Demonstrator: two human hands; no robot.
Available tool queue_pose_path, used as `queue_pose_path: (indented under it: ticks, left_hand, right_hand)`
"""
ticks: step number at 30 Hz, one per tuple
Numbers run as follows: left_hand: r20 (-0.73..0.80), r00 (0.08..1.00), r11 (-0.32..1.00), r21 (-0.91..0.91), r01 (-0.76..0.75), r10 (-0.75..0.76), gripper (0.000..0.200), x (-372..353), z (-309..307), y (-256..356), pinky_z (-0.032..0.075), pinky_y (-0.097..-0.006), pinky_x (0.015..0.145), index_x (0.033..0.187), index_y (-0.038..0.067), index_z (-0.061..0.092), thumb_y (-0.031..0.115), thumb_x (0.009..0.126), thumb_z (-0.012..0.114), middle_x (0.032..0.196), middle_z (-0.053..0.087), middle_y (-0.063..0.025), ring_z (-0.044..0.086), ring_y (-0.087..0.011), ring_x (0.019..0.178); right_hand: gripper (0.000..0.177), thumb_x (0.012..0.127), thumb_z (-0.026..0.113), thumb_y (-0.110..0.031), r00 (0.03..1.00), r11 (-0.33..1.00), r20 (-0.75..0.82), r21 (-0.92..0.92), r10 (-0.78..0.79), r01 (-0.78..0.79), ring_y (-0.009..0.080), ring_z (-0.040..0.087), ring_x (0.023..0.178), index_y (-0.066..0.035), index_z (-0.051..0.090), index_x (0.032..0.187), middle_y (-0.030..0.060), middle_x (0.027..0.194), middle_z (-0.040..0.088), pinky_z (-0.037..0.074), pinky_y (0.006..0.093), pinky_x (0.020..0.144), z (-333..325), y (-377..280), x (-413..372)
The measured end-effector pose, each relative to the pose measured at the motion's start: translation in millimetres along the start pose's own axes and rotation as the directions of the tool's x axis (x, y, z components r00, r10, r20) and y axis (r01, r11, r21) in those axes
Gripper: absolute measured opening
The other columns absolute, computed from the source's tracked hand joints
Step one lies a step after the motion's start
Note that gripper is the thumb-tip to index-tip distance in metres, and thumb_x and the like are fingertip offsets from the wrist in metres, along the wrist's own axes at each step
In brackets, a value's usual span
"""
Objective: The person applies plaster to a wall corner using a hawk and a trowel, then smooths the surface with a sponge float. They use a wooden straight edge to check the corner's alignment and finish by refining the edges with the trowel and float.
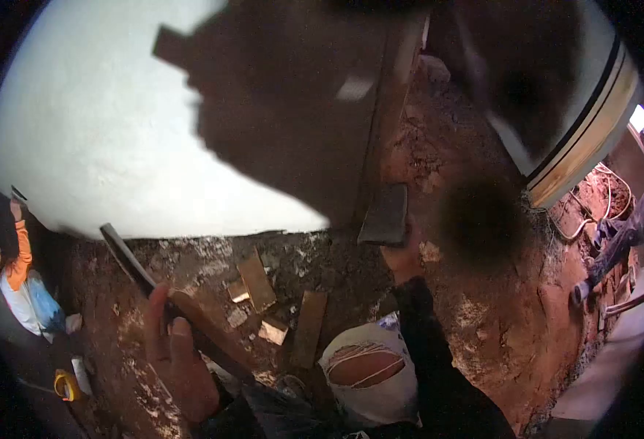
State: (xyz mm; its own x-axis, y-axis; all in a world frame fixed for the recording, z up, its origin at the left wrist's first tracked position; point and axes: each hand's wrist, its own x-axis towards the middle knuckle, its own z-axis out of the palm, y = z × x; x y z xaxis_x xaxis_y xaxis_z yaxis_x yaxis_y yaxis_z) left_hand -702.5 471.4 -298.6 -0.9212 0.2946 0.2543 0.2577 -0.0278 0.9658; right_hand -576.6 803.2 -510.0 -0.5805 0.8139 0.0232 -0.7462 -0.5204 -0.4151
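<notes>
My left hand [183,366] is closed on a long, narrow flat tool [128,256], seen nearly edge-on, which slants from upper left down towards my body. My right hand [401,256] grips a dark, flat rectangular block [385,214] whose upper part overlaps the shadowed lower right of the white wall [102,139]. Its fingers are partly hidden behind the block. Below my right sleeve is a rounded white wrapped thing [371,391] with cord across a reddish-brown opening.
Loose wood pieces [311,325] lie on the muddy ground [483,329]. At far left, another person [21,282] in orange and white reaches up to the wall with a small tool. A yellow ring-shaped thing [65,384] sits below. Another person's leg [607,256] and pale hoses [578,230] show at right.
</notes>
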Motion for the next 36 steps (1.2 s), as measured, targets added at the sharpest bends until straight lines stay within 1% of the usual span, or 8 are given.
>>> queue_pose_path:
  ticks: [1,3,6,12,18,31,34,36]
  left_hand:
    - [0.003,1.0,1.0,-0.007,-0.021,0.021,0.045,0.9,1.7,1.5,0.037,-0.0332,0.104,0.136,0.0,0.051,0.016,0.094,0.056,0.131,0.053,-0.0097,0.049,-0.0189,0.117]
    - [0.004,0.999,0.995,-0.089,0.047,-0.047,0.045,1.6,4.3,-1.8,0.039,-0.0314,0.101,0.136,0.001,0.051,0.014,0.093,0.055,0.128,0.054,-0.0085,0.051,-0.0169,0.115]
    - [0.039,0.998,0.991,-0.124,0.057,-0.053,0.045,5.0,2.4,-2.6,0.043,-0.0326,0.095,0.135,0.003,0.052,0.014,0.092,0.058,0.12,0.058,-0.0062,0.054,-0.0157,0.107]
    - [-0.005,1.0,0.996,-0.088,0.029,-0.029,0.041,5.7,7.7,6.0,0.045,-0.0321,0.089,0.132,0.003,0.056,0.011,0.092,0.06,0.11,0.06,-0.0045,0.055,-0.0138,0.099]
    - [0.038,0.998,0.982,-0.177,0.06,-0.054,0.04,6.0,-2.2,-6.4,0.045,-0.0278,0.087,0.133,0.003,0.055,0.009,0.093,0.058,0.111,0.06,-0.0049,0.055,-0.0124,0.098]
    - [0.037,0.998,0.99,-0.128,0.057,-0.052,0.04,6.1,1.6,0.0,0.044,-0.0305,0.09,0.13,0.003,0.058,0.012,0.091,0.06,0.113,0.06,-0.0054,0.055,-0.0145,0.101]
    - [0.06,0.996,0.98,-0.183,0.076,-0.066,0.04,6.4,-1.4,-6.5,0.044,-0.0299,0.089,0.129,0.003,0.058,0.011,0.091,0.06,0.109,0.06,-0.0045,0.055,-0.0139,0.099]
    - [0.051,0.997,0.983,-0.172,0.067,-0.059,0.039,3.5,2.5,1.5,0.044,-0.0299,0.088,0.129,0.004,0.058,0.011,0.091,0.059,0.106,0.06,-0.0038,0.055,-0.0136,0.097]
  right_hand:
    - [0.049,0.099,0.054,-0.022,1.0,1.0,0.016,0.008,-0.014,0.014,0.0263,0.049,0.127,-0.004,0.04,0.142,0.0148,0.139,0.048,0.044,0.0396,0.105,27.7,-8.5,-1.2]
    - [0.044,0.098,0.056,-0.019,0.919,0.602,0.193,-0.705,-0.345,0.374,0.0243,0.051,0.125,-0.004,0.046,0.138,0.0145,0.138,0.049,0.045,0.0371,0.101,87.6,-26.7,6.2]
    - [0.045,0.093,0.063,-0.019,0.746,0.152,0.377,-0.833,-0.549,0.532,0.0257,0.055,0.117,-0.003,0.051,0.134,0.0154,0.13,0.054,0.048,0.0383,0.097,150.6,-34.5,20.6]
    - [0.05,0.085,0.071,-0.019,0.362,-0.358,0.672,-0.686,-0.646,0.634,0.0308,0.059,0.104,-0.003,0.054,0.129,0.0178,0.115,0.054,0.053,0.0395,0.087,255.5,-45.4,52.0]
    - [0.042,0.083,0.072,-0.017,0.236,-0.429,0.675,-0.661,-0.699,0.616,0.0299,0.06,0.101,-0.006,0.06,0.121,0.0135,0.112,0.057,0.052,0.0408,0.082,273.3,-38.4,78.2]
    - [0.042,0.081,0.073,-0.018,0.242,-0.567,0.795,-0.576,-0.556,0.589,0.0323,0.061,0.102,-0.007,0.061,0.119,0.0146,0.11,0.06,0.051,0.0411,0.085,273.5,-33.8,76.4]
    - [0.04,0.09,0.065,-0.022,0.322,-0.371,0.657,-0.69,-0.682,0.622,0.0317,0.057,0.11,-0.003,0.055,0.123,0.0167,0.116,0.054,0.049,0.0433,0.091,282.5,-41.6,80.4]
    - [0.039,0.09,0.065,-0.021,0.288,-0.518,0.761,-0.619,-0.582,0.59,0.0322,0.057,0.11,-0.003,0.056,0.122,0.0186,0.119,0.054,0.049,0.0433,0.091,288.1,-38.8,82.5]
